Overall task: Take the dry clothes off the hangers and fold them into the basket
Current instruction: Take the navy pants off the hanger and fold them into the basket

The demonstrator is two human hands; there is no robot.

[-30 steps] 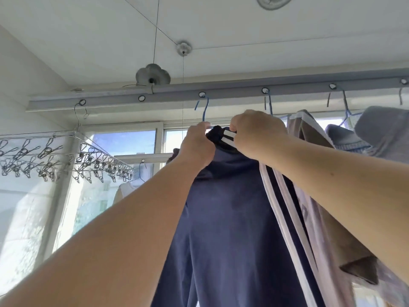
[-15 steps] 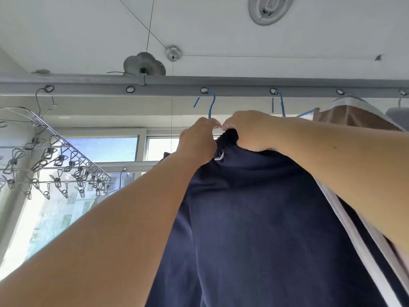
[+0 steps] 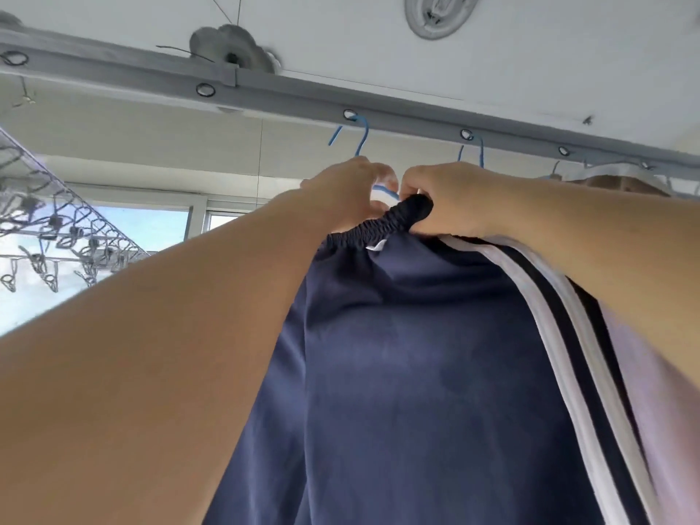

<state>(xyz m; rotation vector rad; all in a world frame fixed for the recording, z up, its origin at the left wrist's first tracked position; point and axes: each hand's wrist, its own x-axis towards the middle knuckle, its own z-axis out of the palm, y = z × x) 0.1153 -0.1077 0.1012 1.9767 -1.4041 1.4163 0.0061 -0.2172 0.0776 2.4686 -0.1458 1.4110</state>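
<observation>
- Head view, hands: both arms reach up to the top of a pair of navy trousers (image 3: 416, 373) hanging from a blue hanger (image 3: 360, 140).
- The right hand (image 3: 450, 198) has its fingers curled round the gathered elastic waistband (image 3: 382, 223), gripping it at its upper end; the knuckles face the camera and the fingertips are hidden behind the cloth.
- The left hand (image 3: 348, 191) sits just beside the right one, fingers bent in at the hanger's neck. Something pale with a blue stripe shows between the two hands; whether the left hand pinches it, the hanger or the waistband cannot be told.
- The trousers: dark navy, with white stripes (image 3: 568, 335) running down the side seam on the right. They hang below both hands and fill the lower middle of the view. A small white tag shows just under the waistband.
- The hanger's hook sits in a ring on a grey ceiling rail (image 3: 378, 108) that crosses the view at a slant.
- A second blue hook (image 3: 478, 149) hangs from the next ring along, just above the right hand.
- Further right along the rail, more clothes (image 3: 621, 180) hang, brown and pale, partly hidden by the right forearm.
- Room: white ceiling with a round fitting (image 3: 441, 11) at the top and a grey pulley mount (image 3: 233, 49) above the rail.
- At left, a metal rack of clothes pegs (image 3: 64, 236) hangs before a bright window (image 3: 151, 229).
- No basket is in view.
</observation>
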